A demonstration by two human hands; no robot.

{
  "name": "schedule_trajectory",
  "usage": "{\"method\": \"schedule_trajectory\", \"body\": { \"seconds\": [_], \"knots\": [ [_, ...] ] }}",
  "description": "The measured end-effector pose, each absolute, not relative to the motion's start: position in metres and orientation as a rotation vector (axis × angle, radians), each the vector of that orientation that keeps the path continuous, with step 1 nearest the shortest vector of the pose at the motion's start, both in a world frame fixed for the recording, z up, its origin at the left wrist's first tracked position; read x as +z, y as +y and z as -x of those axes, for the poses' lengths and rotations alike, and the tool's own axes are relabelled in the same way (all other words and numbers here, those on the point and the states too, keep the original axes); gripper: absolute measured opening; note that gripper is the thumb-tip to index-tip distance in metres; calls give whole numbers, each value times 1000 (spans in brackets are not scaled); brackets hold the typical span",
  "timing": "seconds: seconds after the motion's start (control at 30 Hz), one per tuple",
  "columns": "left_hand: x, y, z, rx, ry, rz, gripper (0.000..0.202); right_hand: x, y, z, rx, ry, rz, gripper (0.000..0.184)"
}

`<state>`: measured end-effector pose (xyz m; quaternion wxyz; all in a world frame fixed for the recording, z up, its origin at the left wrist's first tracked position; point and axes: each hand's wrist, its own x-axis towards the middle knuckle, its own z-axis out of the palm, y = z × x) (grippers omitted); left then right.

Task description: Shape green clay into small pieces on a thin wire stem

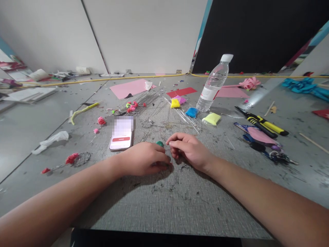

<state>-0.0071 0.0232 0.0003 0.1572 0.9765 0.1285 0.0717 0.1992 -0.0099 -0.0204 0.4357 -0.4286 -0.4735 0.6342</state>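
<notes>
A small green lump shows just past the fingers of the left hand, near the fingertips of the right hand. Both hands curl over the gray surface; whether either is clamped on the lump, I cannot tell.

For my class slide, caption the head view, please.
Left hand and right hand close together by a green lump, phone alongside.
</notes>
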Motion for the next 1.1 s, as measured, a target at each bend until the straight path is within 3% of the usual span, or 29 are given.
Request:
{"method": "schedule_trajectory", "body": {
  "seconds": [0.3, 0.67, 1.1],
  "knots": [
    [-3, 25, 5, 182, 365, -2797, 25, -20, -10, -200, 1573, -1198, 1072, 13],
    [-6, 26, 3, 396, 213, -2801, 19, -22, -9, -199, 1580, -1196, 1051, 15],
    [12, 26, 8, 902, 345, -2071, 8, -24, -12, -198, 1623, -1140, 896, 17]
  ]
}}
